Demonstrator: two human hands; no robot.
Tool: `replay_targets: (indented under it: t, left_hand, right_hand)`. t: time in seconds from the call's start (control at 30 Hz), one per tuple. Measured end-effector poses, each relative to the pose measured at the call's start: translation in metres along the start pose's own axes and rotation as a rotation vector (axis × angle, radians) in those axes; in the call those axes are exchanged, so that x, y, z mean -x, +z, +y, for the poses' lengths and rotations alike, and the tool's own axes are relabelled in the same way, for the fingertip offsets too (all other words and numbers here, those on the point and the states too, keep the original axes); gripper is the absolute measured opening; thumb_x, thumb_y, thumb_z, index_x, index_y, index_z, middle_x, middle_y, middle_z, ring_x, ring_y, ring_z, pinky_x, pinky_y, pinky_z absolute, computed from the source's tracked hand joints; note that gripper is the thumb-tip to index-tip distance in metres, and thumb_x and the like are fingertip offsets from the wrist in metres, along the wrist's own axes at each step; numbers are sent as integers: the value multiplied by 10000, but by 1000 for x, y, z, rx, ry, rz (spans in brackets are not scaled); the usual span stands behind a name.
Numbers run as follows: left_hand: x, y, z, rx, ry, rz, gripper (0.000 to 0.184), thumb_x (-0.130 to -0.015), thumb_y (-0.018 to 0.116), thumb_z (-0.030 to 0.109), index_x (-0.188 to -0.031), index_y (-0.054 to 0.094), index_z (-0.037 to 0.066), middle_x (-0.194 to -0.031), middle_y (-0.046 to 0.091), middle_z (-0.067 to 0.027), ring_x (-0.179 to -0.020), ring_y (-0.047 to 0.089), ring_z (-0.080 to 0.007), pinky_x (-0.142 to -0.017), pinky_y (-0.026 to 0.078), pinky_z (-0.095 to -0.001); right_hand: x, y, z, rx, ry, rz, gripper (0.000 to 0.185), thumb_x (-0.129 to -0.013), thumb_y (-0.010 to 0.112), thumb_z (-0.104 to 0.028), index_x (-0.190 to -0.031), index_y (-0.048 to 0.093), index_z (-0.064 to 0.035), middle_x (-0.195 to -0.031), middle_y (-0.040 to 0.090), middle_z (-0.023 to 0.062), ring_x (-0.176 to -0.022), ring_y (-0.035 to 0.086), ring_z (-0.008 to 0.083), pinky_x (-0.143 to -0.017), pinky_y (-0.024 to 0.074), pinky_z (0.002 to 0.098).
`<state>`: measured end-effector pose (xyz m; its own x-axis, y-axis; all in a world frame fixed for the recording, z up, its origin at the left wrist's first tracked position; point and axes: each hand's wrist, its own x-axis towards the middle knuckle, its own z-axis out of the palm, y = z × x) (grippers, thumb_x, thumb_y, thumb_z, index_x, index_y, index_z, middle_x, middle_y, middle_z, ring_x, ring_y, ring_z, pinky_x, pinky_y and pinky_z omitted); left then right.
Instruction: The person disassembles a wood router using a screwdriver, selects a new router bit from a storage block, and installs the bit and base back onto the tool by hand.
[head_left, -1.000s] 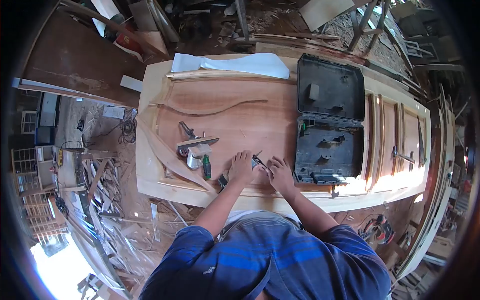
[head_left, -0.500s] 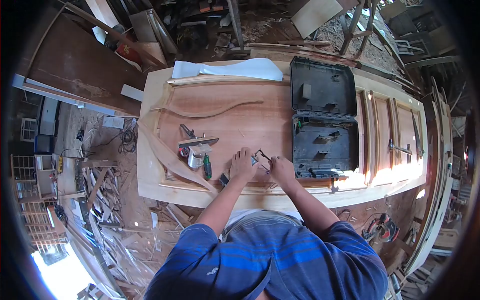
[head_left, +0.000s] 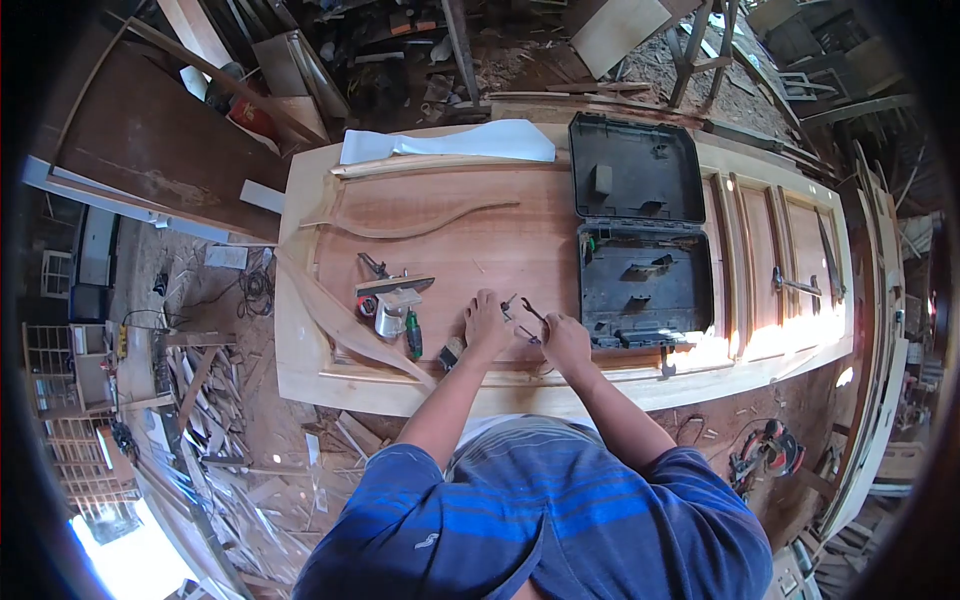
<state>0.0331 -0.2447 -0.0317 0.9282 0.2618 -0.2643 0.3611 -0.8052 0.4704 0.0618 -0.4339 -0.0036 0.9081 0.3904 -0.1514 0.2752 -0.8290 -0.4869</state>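
Note:
My left hand (head_left: 486, 322) lies over an object on the wooden panel, fingers curved down around it. Small metal parts (head_left: 508, 309) stick out on its right side, and a dark block-like end (head_left: 451, 352) shows by the wrist; the rest is hidden. Closed in my right hand (head_left: 566, 342) is a slim dark wrench (head_left: 534, 308), its head pointing up and left, apart from the metal parts. A thin rod-like piece (head_left: 527, 335) lies between the hands. Left of my left hand are a green-and-black screwdriver (head_left: 413, 333) and a metal hand plane (head_left: 390, 317).
A black tool case (head_left: 645, 280) lies open to the right on the panelled door (head_left: 450, 240). A hammer (head_left: 797, 283) rests at the door's right end. Curved wood strips (head_left: 430, 225) and a white template (head_left: 450, 142) lie on the left half. Wood scraps cover the floor.
The wrench head has moved away from the metal parts beside my left hand. My right hand has shifted slightly down, while my left hand stays in place. The view has shifted a little.

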Motion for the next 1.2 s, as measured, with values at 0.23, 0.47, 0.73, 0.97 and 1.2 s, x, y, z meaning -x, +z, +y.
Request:
replay_targets:
  t: [0.23,0.47,0.73,0.97,1.2]
  left_hand:
    - [-2,2,-3,21,-2,-60,707,-809,869,249,-1362,478,48,-1401,484,-191,-1304,509,-424,-1104,421,-574]
    - [-2,3,-1,-4,5,-11,726,-803,877,215,-1372,460,47,-1407,476,-188,-1298,505,-421,-1103,416,-573]
    - [0,0,1,40,-20,-3,689,-793,882,230,-1319,483,33,-1393,476,-186,-1330,492,-432,-1126,402,-578]
    - [-4,9,-9,26,36,-28,715,-784,885,217,-1339,472,38,-1391,475,-192,-1336,495,-433,-1136,398,-584]
    - [9,-11,3,109,-68,93,753,-806,893,330,-1393,537,20,-1415,489,-207,-1321,516,-420,-1126,422,-560]
  right_hand:
    - [5,-1,1,-39,-8,16,113,-961,629,-143,-945,687,-48,-927,716,182,-916,705,410,-810,567,523]
    - [5,3,2,-58,-17,28,102,-949,631,-126,-955,687,-41,-937,707,190,-926,695,411,-824,559,527]
    - [4,14,2,-137,-110,100,194,-952,613,-96,-1136,634,-40,-960,687,222,-953,681,434,-828,551,548]
    - [7,3,-4,-91,1,-67,290,-1010,541,-136,-1284,566,-45,-855,718,241,-766,699,475,-713,541,594]
    - [7,18,5,-146,-120,1,304,-1005,534,-121,-1297,533,-38,-948,724,255,-816,709,464,-707,533,588]
